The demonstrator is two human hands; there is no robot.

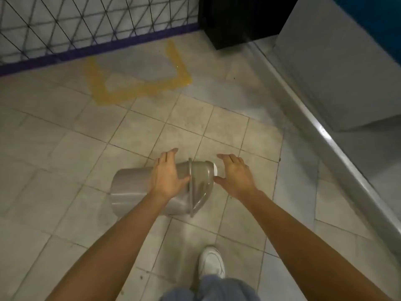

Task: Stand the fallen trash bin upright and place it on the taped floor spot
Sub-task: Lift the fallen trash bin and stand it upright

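Observation:
A grey plastic trash bin (130, 187) lies on its side on the tiled floor, its domed lid (201, 181) pointing right. My left hand (167, 177) rests over the bin's body just left of the lid rim, fingers spread. My right hand (236, 177) hovers open beside the lid's end, thumb close to it; whether it touches is unclear. The yellow taped spot (138, 89) marks three sides of a square on the floor farther ahead, against the fence.
A wire mesh fence with a purple base rail (97, 49) runs behind the tape. A black box (236, 20) stands at the back right. A metal threshold (321, 131) and a grey panel (338, 72) run along the right. My white shoe (211, 262) stands below.

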